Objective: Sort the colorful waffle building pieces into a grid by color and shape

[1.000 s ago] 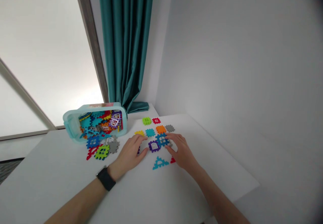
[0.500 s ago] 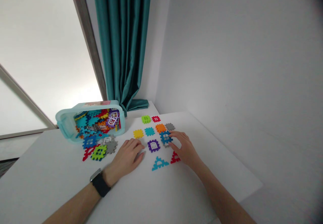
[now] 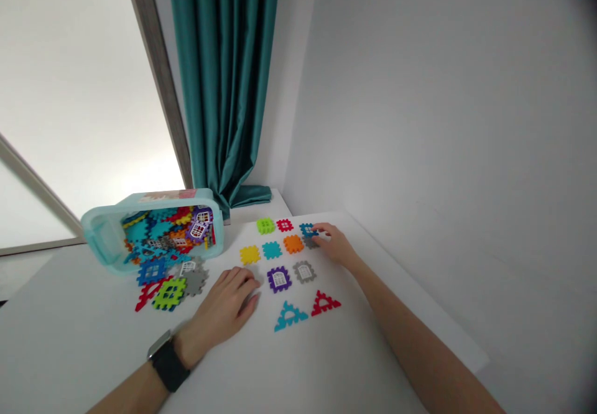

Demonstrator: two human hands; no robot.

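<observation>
The person's left hand (image 3: 224, 305) lies palm down on the white table (image 3: 289, 370), just to the left of the purple window tile (image 3: 278, 278). Its fingers (image 3: 245, 282) are close together and hold nothing. There is a black watch (image 3: 166, 361) on this wrist.

The right hand (image 3: 336, 246) reaches beyond the purple window tile, toward the wall corner. Its fingers (image 3: 321, 230) pinch the blue window tile (image 3: 308, 230) at its right edge. That tile is at the right end of the far row, beside the red grid tile (image 3: 284, 225) and the green grid tile (image 3: 265, 225).

Between this row and the purple window tile are the yellow tile (image 3: 249, 254), the teal tile (image 3: 271, 250) and the orange tile (image 3: 293, 243). The grey window tile (image 3: 304, 271) is just right of the purple one, with a narrow gap.

On the near side lie the teal triangle (image 3: 290, 316) and the red triangle (image 3: 325, 303), and after them a wide strip of bare table.

Far left of the purple window tile, the turquoise box (image 3: 100, 237) lies on its side, with tiles spilled at its open mouth. To the right, the table edge runs close along the wall.
</observation>
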